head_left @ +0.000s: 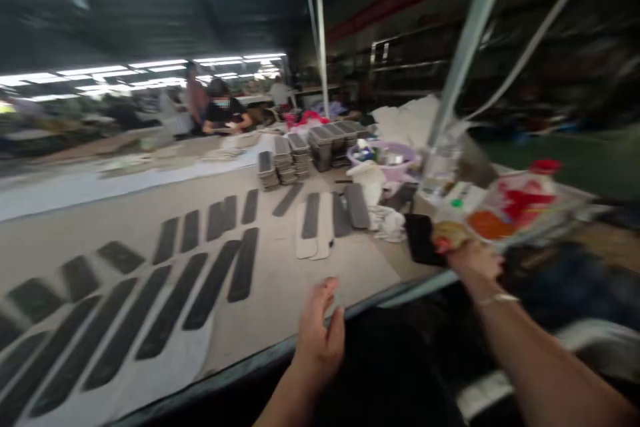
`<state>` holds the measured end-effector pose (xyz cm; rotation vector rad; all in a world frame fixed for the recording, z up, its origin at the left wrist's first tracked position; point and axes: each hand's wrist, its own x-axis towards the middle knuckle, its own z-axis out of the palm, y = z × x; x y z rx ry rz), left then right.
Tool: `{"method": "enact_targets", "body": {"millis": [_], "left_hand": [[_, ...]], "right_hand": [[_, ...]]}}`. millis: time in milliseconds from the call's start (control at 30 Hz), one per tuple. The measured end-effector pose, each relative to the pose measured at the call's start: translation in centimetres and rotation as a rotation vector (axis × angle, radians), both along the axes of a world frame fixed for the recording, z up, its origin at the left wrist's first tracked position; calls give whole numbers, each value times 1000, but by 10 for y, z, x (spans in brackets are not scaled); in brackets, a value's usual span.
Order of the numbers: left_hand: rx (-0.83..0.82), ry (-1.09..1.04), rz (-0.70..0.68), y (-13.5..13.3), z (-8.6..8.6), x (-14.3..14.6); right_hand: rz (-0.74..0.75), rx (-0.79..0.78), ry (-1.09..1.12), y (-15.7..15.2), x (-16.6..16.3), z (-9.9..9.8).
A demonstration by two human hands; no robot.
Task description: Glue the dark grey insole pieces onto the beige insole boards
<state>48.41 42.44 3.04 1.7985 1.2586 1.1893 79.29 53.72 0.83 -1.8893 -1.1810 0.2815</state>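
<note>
Gripping a yellowish object [451, 233] by a dark flat piece [419, 239], right hand [475, 259] at 3 o'clock; left hand [320, 333] open, empty, nr table edge [240, 373].

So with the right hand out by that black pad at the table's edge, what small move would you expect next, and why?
Probably the right hand closes on the black pad and lifts it. The fingers already lie at its near corner, though motion blur hides the grip. The left hand hangs open over the table edge, holding nothing, free to receive it.
</note>
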Motion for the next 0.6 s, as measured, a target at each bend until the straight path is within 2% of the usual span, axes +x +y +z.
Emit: {"method": "enact_targets", "body": {"millis": [67, 133, 300, 367, 600], "left_hand": [[0, 60, -166, 9, 10, 15], [29, 135, -234, 16, 8, 18], [127, 294, -72, 25, -25, -14], [154, 339, -55, 27, -34, -24], [158, 368, 21, 42, -50, -28]], "right_hand": [[-204, -31, -241, -34, 41, 8], [-261, -62, -442, -49, 57, 11], [-150, -118, -711, -40, 63, 15], [-113, -132, -777, -38, 67, 18], [135, -164, -887, -43, 73, 25]]}}
